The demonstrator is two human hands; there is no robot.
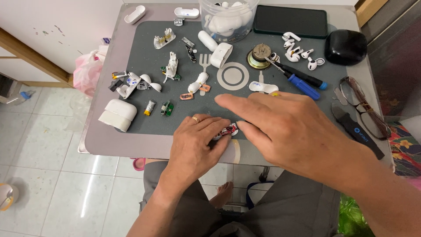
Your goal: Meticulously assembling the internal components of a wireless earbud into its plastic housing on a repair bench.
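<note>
My left hand (195, 142) rests at the near edge of the grey work mat (149, 44), fingers curled around a small red circuit board (227, 131) with a white end. My right hand (285, 127) hovers flat just right of it, fingers spread and pointing left, holding nothing that I can see. A white earbud charging case (117, 115) lies at the mat's near left. Around the mat's middle lie opened white case shells (131, 83), small green boards (166, 108) and a small battery (150, 107).
A clear tub of white earbud parts (228, 17) stands at the back. A black phone (290, 21), a black pouch (345, 46), loose earbuds (298, 50), a round speaker (259, 56), blue-handled screwdrivers (302, 83), glasses (364, 109) and a black pry tool (357, 131) lie to the right.
</note>
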